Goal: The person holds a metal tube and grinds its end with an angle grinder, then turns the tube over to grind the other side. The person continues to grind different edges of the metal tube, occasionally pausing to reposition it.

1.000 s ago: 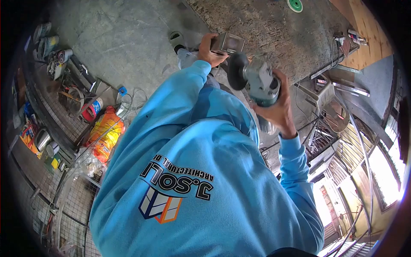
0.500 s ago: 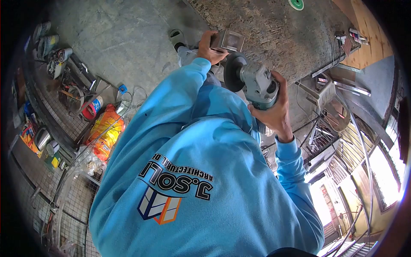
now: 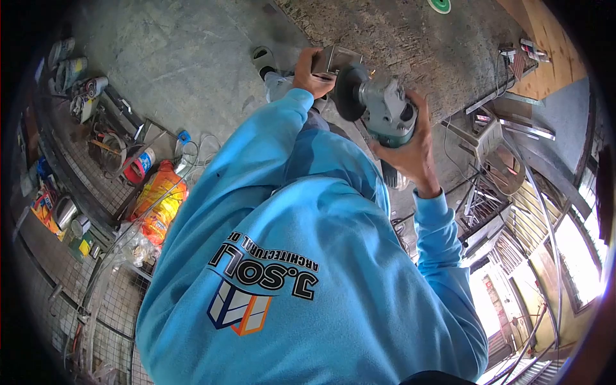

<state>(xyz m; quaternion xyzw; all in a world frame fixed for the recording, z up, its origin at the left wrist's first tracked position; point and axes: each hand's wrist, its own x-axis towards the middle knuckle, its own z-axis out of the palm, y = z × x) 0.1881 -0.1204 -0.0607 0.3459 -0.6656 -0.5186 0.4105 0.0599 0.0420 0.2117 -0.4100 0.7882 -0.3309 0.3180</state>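
Short, square metal tubing (image 3: 333,61) with a dull grey finish is gripped in my left hand (image 3: 310,74), fingers closed around its left side. My right hand (image 3: 414,151) is wrapped around the body of a grey-green angle grinder (image 3: 385,112). The grinder's dark round disc (image 3: 351,93) faces left and meets the near right edge of the tubing. A small orange glint, like sparks, shows just right of the disc's top. My palm and the grinder body hide the switch.
A worn wooden board (image 3: 398,38) lies ahead, carrying a green disc (image 3: 440,5). At left, an orange-yellow bag (image 3: 160,199) sits by wire mesh and cluttered tools. A plastic stool (image 3: 484,135) and metal bars stand at right. My sandalled foot (image 3: 263,59) is on the concrete floor.
The grinder has risen slightly and its disc has moved up against the tubing. An orange glint now shows beside the disc. My left hand has shifted slightly left.
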